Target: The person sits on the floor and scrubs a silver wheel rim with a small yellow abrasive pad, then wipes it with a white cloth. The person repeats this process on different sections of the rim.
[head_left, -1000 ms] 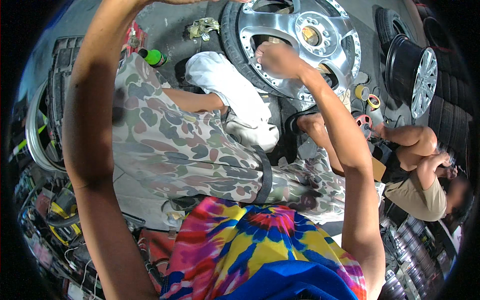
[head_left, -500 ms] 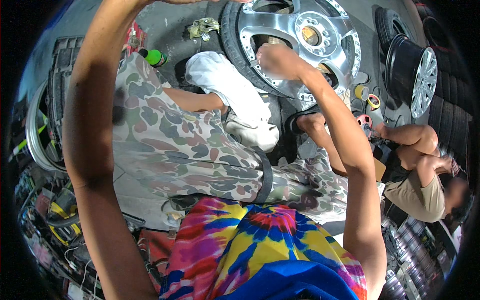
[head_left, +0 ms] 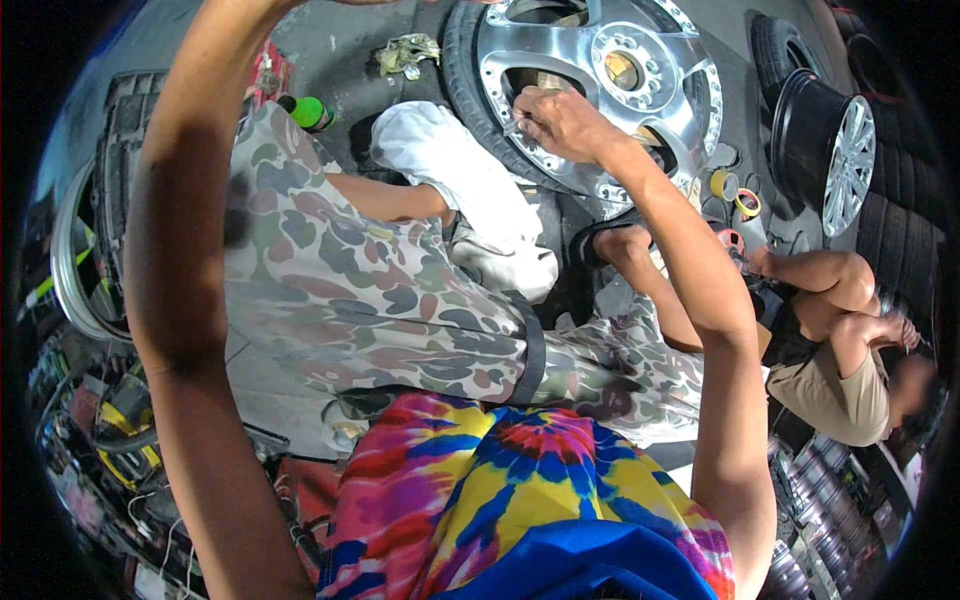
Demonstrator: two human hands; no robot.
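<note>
Seemingly steadying fine work, the right hand (head_left: 560, 122) pinches closed on a small tool against the chrome wheel (head_left: 610, 90) just beyond it; the left hand is out of view.

Head-worn fisheye, looking steeply down

The single view faces down past the person's own shirt and knees, near the chrome wheel (head_left: 600, 90) at upper centre; straight edges bend toward the dark rim.

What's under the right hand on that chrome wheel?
The right hand rests on the chrome wheel, on its bolted rim. It seems to hold a thin tool, mostly covered by the fingers. The rim beneath the palm is hidden.
</note>
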